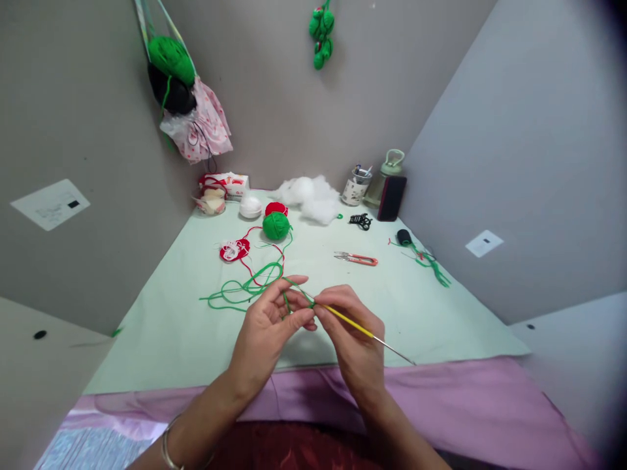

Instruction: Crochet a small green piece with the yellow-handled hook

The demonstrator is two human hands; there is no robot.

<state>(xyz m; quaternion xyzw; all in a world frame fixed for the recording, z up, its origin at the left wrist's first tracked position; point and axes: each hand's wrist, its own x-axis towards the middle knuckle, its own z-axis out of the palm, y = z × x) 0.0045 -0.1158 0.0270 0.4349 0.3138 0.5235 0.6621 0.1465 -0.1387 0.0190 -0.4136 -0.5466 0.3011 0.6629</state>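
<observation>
Green yarn (pixel 298 286) runs over the raised index finger of my left hand (pixel 267 326), whose thumb and middle finger pinch a small green piece of work. My right hand (pixel 353 339) grips a crochet hook (pixel 350 320) with a yellow handle, its thin metal rear end pointing down to the right. The front tip of the hook meets the yarn between my two hands and is mostly hidden by fingers. Loose green yarn (pixel 230 290) lies in loops left of my left hand. Behind it sits a green yarn ball (pixel 275 226).
Orange thread snips (pixel 356 258) lie right of centre, near a black hair claw (pixel 361 221). At the back are white stuffing (pixel 313 199), a pen cup (pixel 356 187), a phone (pixel 392 198) and a bottle (pixel 392 163). Red and white yarn (pixel 235 250) lies left. Grey panels enclose the table.
</observation>
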